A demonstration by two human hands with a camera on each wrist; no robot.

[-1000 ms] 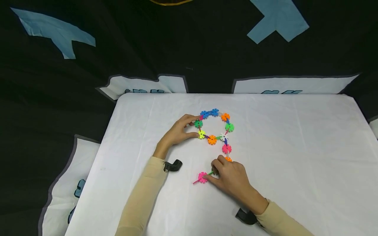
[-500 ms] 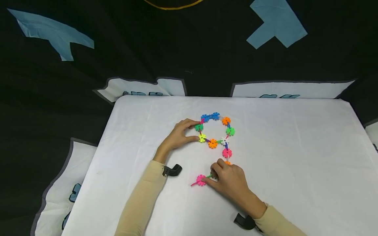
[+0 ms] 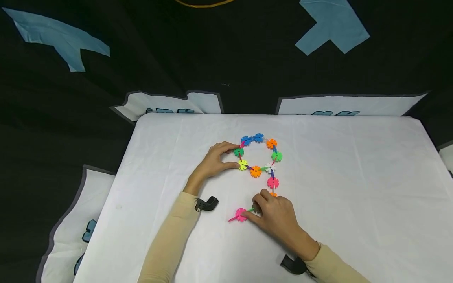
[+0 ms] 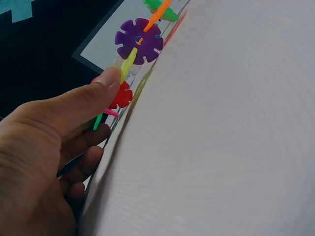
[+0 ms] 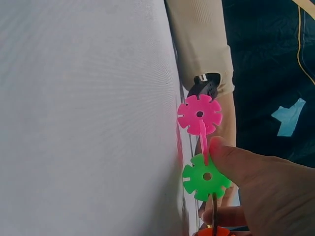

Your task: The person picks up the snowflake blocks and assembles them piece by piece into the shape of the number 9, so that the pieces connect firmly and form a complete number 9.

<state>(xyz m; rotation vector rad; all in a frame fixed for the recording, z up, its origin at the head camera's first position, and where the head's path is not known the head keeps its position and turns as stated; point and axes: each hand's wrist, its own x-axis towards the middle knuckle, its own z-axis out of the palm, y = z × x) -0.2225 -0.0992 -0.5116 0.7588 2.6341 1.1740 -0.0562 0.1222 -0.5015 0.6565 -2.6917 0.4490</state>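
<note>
A chain of notched flower-shaped plastic discs joined by short sticks forms a loop with a tail on the white table. In the head view my left hand [image 3: 215, 159] holds the loop's left side, thumb at the yellow disc [image 3: 242, 164] and fingers at the green disc [image 3: 238, 152]. Its wrist view shows the thumb over a red disc [image 4: 123, 96], near a purple disc [image 4: 139, 41]. My right hand [image 3: 277, 212] pinches the tail close to a pink disc [image 3: 241, 215]. In its wrist view, the thumb lies against a green disc [image 5: 204, 182], with another pink disc [image 5: 209, 113] above.
The white cloth-covered table [image 3: 354, 188] stretches out on both sides of the chain. Dark fabric [image 3: 177, 47] with blue shapes surrounds it. Black wrist cameras [image 3: 207, 204] are strapped over the sleeves.
The head view has shifted slightly. Both hands keep their grips on the chain, and the pink disc by the right hand sits a little farther left than a second ago.
</note>
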